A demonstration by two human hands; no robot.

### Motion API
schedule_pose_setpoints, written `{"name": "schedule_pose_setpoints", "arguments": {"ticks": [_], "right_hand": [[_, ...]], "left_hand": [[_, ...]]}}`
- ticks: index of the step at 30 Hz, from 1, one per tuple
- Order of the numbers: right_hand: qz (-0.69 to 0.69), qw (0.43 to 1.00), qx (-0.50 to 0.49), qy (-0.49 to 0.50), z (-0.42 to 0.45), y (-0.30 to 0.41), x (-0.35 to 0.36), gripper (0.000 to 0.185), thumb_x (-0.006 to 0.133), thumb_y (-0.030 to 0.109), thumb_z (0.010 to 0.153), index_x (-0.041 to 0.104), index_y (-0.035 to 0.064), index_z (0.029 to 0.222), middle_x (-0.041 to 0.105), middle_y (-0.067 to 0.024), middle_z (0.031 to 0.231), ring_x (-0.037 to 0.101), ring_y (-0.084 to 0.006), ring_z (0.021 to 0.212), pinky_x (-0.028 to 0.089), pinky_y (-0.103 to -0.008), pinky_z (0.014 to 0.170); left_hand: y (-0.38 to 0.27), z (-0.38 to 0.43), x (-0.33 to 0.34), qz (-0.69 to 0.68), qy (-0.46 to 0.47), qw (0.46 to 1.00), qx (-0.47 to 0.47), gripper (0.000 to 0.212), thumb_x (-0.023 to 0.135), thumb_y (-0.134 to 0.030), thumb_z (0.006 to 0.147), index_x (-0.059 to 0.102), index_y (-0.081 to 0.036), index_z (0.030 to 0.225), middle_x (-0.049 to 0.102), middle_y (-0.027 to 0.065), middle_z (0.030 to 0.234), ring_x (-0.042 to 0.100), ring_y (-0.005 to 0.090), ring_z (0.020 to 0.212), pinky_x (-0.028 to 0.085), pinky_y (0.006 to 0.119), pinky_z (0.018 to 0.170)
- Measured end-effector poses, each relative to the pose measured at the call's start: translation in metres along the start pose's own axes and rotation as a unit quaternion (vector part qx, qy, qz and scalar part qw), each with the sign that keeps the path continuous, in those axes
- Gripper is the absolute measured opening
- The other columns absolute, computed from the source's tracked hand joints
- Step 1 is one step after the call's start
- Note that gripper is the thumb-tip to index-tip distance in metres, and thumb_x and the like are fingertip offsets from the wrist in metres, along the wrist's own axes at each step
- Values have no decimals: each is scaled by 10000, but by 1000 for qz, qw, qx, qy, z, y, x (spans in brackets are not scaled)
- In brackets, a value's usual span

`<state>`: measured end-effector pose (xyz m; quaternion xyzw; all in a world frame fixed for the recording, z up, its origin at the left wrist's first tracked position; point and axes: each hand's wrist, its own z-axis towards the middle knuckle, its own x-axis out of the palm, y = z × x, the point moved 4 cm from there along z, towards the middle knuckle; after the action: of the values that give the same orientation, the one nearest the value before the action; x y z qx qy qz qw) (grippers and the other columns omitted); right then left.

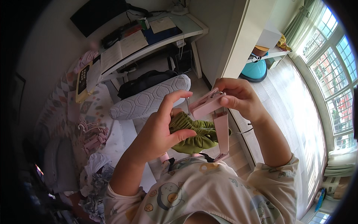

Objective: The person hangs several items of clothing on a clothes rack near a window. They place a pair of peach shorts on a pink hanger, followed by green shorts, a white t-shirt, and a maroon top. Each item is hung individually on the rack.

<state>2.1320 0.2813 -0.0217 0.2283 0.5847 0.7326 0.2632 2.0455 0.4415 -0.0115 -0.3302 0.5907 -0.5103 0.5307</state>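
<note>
My left hand (165,126) pinches the gathered elastic waistband of an olive-green garment (193,140) between thumb and fingers. Its index finger reaches up to the end of a thin metal rod (188,105). In my right hand (237,98) is a pink plastic clip (207,104), gripped between thumb and fingers, with a bent metal wire at its top. A second long pink clip (221,131) hangs below the first, in front of the garment's right side. Whether this lower clip bites the cloth is hard to tell.
A grey quilted cushion (151,96) lies beyond my hands, before a desk (193,25) with papers and a keyboard. To the left, a bed (103,98) bears pink hangers (95,137) and crumpled clothes (96,179). A wall edge (237,42) rises at right, near a window (327,70).
</note>
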Motion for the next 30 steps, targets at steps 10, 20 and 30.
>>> {"name": "schedule_pose_setpoints", "arguments": {"ticks": [10,20,30], "right_hand": [[-61,997,36,27,6,-1,-3,341,632,287,739,534,-37,773,454,-15,678,408,-73,625,321,-214,541],[-308,938,-159,7,8,25,16,305,684,235,661,523,-18,718,462,-87,614,438,-207,577,355,-295,504],[-39,996,40,75,0,-63,-30,642,649,463,646,497,6,1070,561,-90,975,522,-209,918,392,-325,820]], "left_hand": [[-2,8,6,29,11,999,-23,747,669,-21,656,217,-123,1243,571,119,764,565,200,726,422,279,656],[1,13,2,55,10,996,-74,668,701,-78,639,269,-100,1147,591,134,816,589,228,750,432,302,660],[-24,6,-21,48,-9,995,89,312,625,-266,750,489,2,831,473,28,599,399,75,526,326,197,483]]}}
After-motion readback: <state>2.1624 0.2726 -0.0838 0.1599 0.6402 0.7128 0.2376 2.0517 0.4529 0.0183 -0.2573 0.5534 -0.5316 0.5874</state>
